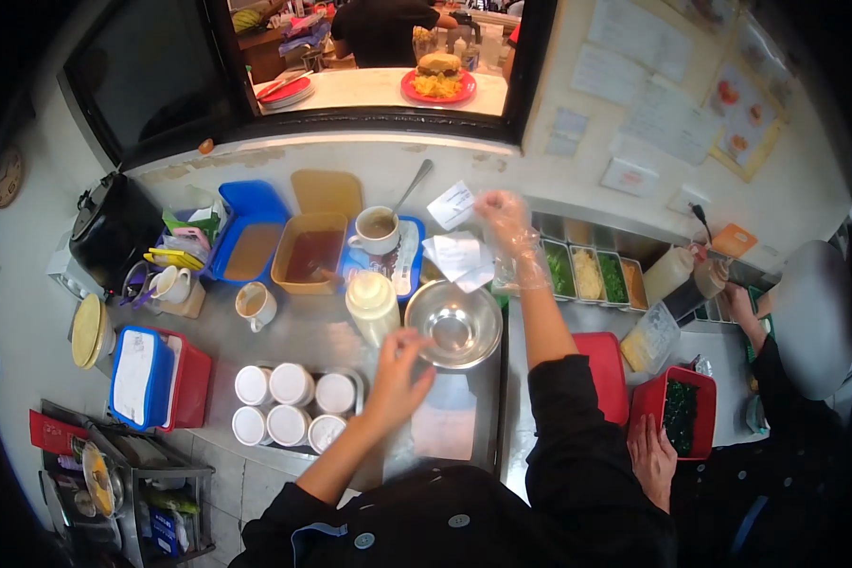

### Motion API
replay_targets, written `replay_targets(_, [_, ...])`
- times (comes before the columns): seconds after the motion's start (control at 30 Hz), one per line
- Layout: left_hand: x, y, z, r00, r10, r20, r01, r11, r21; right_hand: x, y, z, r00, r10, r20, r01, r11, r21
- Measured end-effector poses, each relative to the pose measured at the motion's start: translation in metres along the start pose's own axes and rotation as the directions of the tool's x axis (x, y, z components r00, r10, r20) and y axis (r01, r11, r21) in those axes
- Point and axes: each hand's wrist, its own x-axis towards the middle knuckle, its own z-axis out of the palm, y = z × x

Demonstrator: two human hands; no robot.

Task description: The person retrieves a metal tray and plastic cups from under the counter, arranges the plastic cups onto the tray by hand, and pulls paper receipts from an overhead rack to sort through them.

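Note:
My right hand point(511, 230), in a clear plastic glove, reaches toward the wall with its fingertips pinched at the edge of a printed paper slip point(452, 205). More paper slips point(460, 257) lie just below, by a blue-lidded tub point(407, 256). My bare left hand point(399, 381) hovers beside the near left rim of a steel mixing bowl point(483, 346), fingers loosely bent and apart, holding nothing. A squeeze bottle point(373, 308) of pale sauce stands left of the bowl. Behind that bottle is a white cup point(377, 232) with a spoon in it.
Several white-lidded jars point(292, 384) sit in a tray at front left. Open tubs point(310, 251) line the wall. Garnish pans point(585, 275) are at right, near a co-worker's hand point(651, 459) on a red container point(705, 386) of greens. A plated burger point(438, 78) rests on the window ledge.

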Motion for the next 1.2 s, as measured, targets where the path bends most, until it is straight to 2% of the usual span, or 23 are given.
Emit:
replay_targets(0.03, [0.015, 0.009, -0.012, 1.000, 0.014, -0.002, -0.014, 1.000, 0.002, 0.002, -0.009, -0.002, 0.993, -0.110, -0.029, 0.108, 0.991, -0.081])
replay_targets(0.1, [0.059, 0.035, -0.041, 0.972, 0.136, -0.191, -0.130, 0.991, 0.045, 0.005, -0.028, -0.009, 0.961, -0.172, 0.218, 0.162, 0.985, 0.062])
replay_targets(0.13, [0.079, 0.052, -0.055, 0.949, 0.221, -0.226, -0.215, 0.975, 0.051, -0.018, -0.094, -0.015, 0.913, -0.177, 0.368, 0.200, 0.980, -0.023])
replay_targets(0.17, [0.093, 0.068, -0.068, 0.914, 0.343, -0.218, -0.305, 0.933, 0.190, -0.013, -0.102, -0.013, 0.815, -0.309, 0.490, 0.427, 0.892, -0.149])
replay_targets(0.2, [0.107, 0.080, -0.078, 0.865, 0.459, -0.202, -0.383, 0.865, 0.325, -0.023, -0.135, -0.014, 0.787, -0.239, 0.569, 0.386, 0.910, -0.151])
replay_targets(0.23, [0.119, 0.083, -0.087, 0.902, 0.425, -0.073, -0.399, 0.887, 0.232, -0.031, -0.160, -0.021, 0.595, -0.565, 0.571, 0.738, 0.665, -0.112])
replay_targets(0.3, [0.137, 0.109, -0.097, 0.936, 0.331, 0.120, -0.349, 0.916, 0.195, -0.044, -0.242, -0.048, 0.547, -0.334, 0.767, 0.743, 0.616, -0.262])
replay_targets(0.33, [0.138, 0.128, -0.102, 0.955, 0.250, 0.158, -0.284, 0.926, 0.249, -0.034, -0.256, -0.067, 0.561, -0.356, 0.748, 0.762, 0.575, -0.298])
replay_targets(0.37, [0.144, 0.136, -0.102, 0.945, 0.288, 0.158, -0.320, 0.913, 0.252, -0.023, -0.263, -0.082, 0.565, -0.613, 0.552, 0.806, 0.267, -0.529])
replay_targets(0.4, [0.147, 0.138, -0.102, 0.941, 0.332, 0.066, -0.338, 0.929, 0.152, -0.016, -0.273, -0.096, 0.418, -0.827, 0.376, 0.668, -0.001, -0.744])
replay_targets(0.43, [0.148, 0.138, -0.102, 0.935, 0.355, -0.028, -0.353, 0.934, 0.049, 0.006, -0.315, -0.131, 0.038, -0.920, 0.391, 0.538, -0.311, -0.783])
replay_targets(0.47, [0.148, 0.142, -0.103, 0.934, 0.357, -0.029, -0.355, 0.933, 0.050, 0.002, -0.358, -0.156, 0.180, -0.971, 0.154, 0.640, -0.003, -0.768])
replay_targets(0.5, [0.148, 0.150, -0.104, 0.942, 0.329, -0.071, -0.335, 0.937, -0.099, -0.007, -0.404, -0.172, 0.436, -0.887, -0.154, 0.742, 0.451, -0.495])
replay_targets(0.57, [0.146, 0.168, -0.110, 0.947, 0.309, -0.089, -0.320, 0.927, -0.194, -0.012, -0.486, -0.194, 0.682, -0.582, -0.443, 0.628, 0.776, -0.055])
replay_targets(0.6, [0.143, 0.178, -0.111, 0.947, 0.307, -0.093, -0.320, 0.928, -0.189, 0.006, -0.507, -0.211, 0.641, -0.583, -0.500, 0.565, 0.799, -0.207])
replay_targets(0.63, [0.139, 0.188, -0.112, 0.939, 0.324, -0.116, -0.343, 0.900, -0.268, -0.003, -0.531, -0.211, 0.671, -0.495, -0.551, 0.506, 0.850, -0.147])
replay_targets(0.67, [0.135, 0.198, -0.113, 0.930, 0.339, -0.144, -0.368, 0.864, -0.343, 0.019, -0.542, -0.220, 0.606, -0.557, -0.568, 0.661, 0.750, -0.030])
replay_targets(0.7, [0.132, 0.206, -0.116, 0.924, 0.347, -0.163, -0.383, 0.860, -0.338, 0.032, -0.552, -0.237, 0.513, -0.666, -0.542, 0.524, 0.743, -0.417])
replay_targets(0.77, [0.127, 0.217, -0.123, 0.905, 0.373, -0.207, -0.422, 0.849, -0.319, 0.033, -0.551, -0.240, 0.453, -0.763, -0.461, 0.300, 0.618, -0.727])
replay_targets(0.93, [0.124, 0.212, -0.138, 0.923, 0.289, -0.256, -0.381, 0.789, -0.482, -0.053, -0.440, -0.176, 0.471, -0.706, -0.529, 0.840, 0.542, 0.023])
replay_targets(1.07, [0.131, 0.182, -0.132, 0.911, 0.375, -0.169, -0.411, 0.826, -0.385, -0.143, -0.309, -0.113, 0.914, -0.226, -0.338, 0.370, 0.808, 0.459])
replay_targets(1.13, [0.120, 0.179, -0.127, 0.980, 0.190, -0.052, -0.183, 0.779, -0.599, -0.181, -0.277, -0.097, 0.946, -0.029, -0.322, 0.179, 0.875, 0.449])
replay_targets(1.2, [0.119, 0.168, -0.121, 0.991, 0.131, 0.029, -0.087, 0.798, -0.597, -0.198, -0.241, -0.093, 0.952, 0.023, -0.304, 0.127, 0.877, 0.464])
